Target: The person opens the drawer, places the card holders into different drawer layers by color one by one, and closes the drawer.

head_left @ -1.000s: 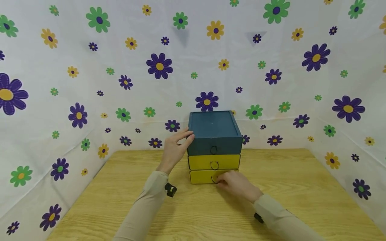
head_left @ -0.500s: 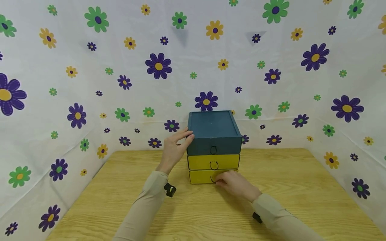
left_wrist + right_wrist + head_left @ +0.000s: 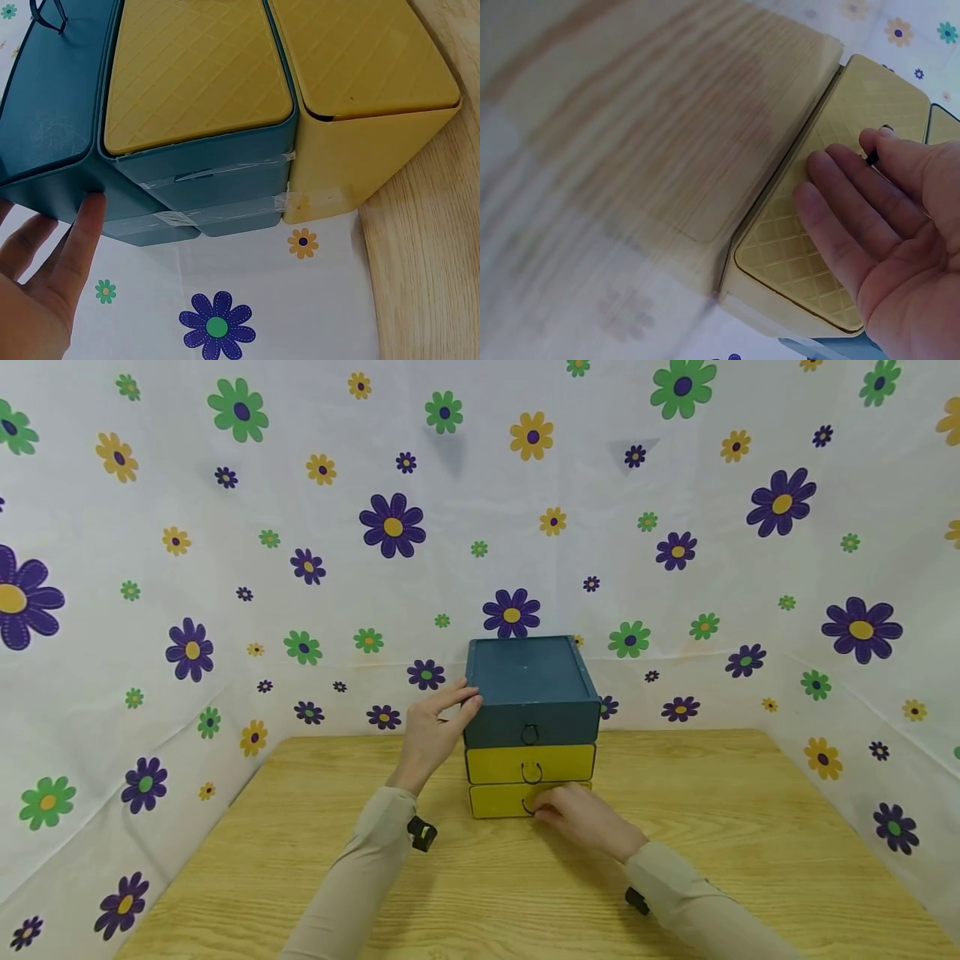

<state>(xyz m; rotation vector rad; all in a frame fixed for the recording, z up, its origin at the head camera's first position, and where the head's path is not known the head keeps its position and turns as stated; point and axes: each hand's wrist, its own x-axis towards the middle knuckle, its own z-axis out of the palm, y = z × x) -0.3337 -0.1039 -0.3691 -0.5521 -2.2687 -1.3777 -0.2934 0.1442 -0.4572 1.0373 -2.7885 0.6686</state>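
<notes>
A stack of small drawers stands on the table, with a dark blue top drawer (image 3: 540, 724) above a yellow middle drawer (image 3: 495, 764) and a yellow bottom drawer (image 3: 495, 802). My left hand (image 3: 432, 735) rests its fingertips on the left side of the blue unit, near its upper front corner. In the left wrist view those fingers (image 3: 84, 232) are extended against the blue side wall. With thumb and fingers my right hand (image 3: 588, 818) pinches the black loop handle (image 3: 872, 157) of the bottom drawer. All three drawers sit flush in the stack.
The wood-grain table (image 3: 300, 868) extends around the stack. A white flowered cloth (image 3: 337, 602) hangs behind and at both sides. Clear tape (image 3: 225, 212) runs across the units' left sides. Two more loop handles are on the upper drawers.
</notes>
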